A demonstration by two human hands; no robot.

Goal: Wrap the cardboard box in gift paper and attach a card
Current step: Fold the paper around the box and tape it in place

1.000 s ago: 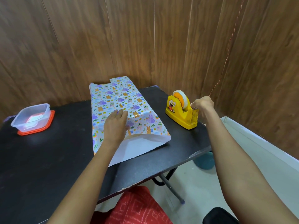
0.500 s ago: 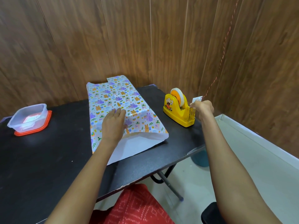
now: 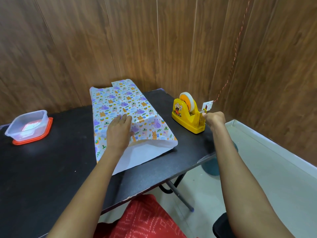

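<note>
Printed gift paper (image 3: pixel 123 107) folded over on black table (image 3: pixel 51 169), white underside showing at near edge. On its near half: left hand (image 3: pixel 119 133), flat. Right of paper: yellow tape dispenser (image 3: pixel 187 117), right hand (image 3: pixel 215 118) curled at cutter end. Well left: clear container (image 3: pixel 27 125).

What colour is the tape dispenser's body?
The plastic tape dispenser is yellow; the head view shows it.

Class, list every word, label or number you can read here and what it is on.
No text can be read.
Tape dispenser: cartoon sticker, lettering too small to tell.
Plastic container: slip inside, print blurred.
Gift paper: pictures only, no words visible.
</note>
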